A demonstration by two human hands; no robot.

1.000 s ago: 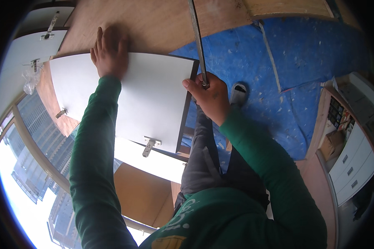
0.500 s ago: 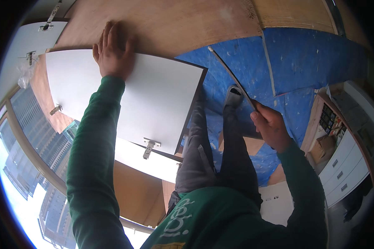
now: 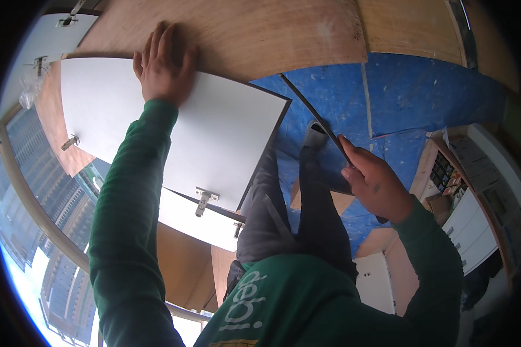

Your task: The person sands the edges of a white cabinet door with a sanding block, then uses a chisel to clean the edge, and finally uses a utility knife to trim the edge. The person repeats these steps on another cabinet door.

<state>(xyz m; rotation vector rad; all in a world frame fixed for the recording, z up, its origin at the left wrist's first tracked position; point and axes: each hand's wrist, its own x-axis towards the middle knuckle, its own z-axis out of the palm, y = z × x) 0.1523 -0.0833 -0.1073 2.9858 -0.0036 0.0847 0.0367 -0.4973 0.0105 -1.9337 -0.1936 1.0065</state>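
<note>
A white cabinet door [image 3: 231, 133] with a dark edge lies on top of a plywood surface [image 3: 260, 34]. My left hand [image 3: 167, 72] rests flat on the door near its far edge, fingers spread and reaching onto the plywood. Metal cup hinges are fixed along the near side of the door, one at the right [image 3: 204, 199] and one at the left [image 3: 70, 142]. My right hand [image 3: 376, 182] is closed round a long, thin dark rod-like tool [image 3: 309, 105], its tip close to the door's far right corner. Most of its grip end is hidden by my fingers.
Blue sheeting [image 3: 411, 98] covers the floor, where my foot [image 3: 315, 136] stands. A white drawer unit [image 3: 472, 231] is on the right, a window [image 3: 52, 191] on the left. Another white panel [image 3: 197, 220] shows beneath the door. More hinged white panel [image 3: 58, 40] stands far left.
My right hand has come slightly nearer and the tool's tip has swung left toward the door's corner. My left hand has shifted a little to the right on the door.
</note>
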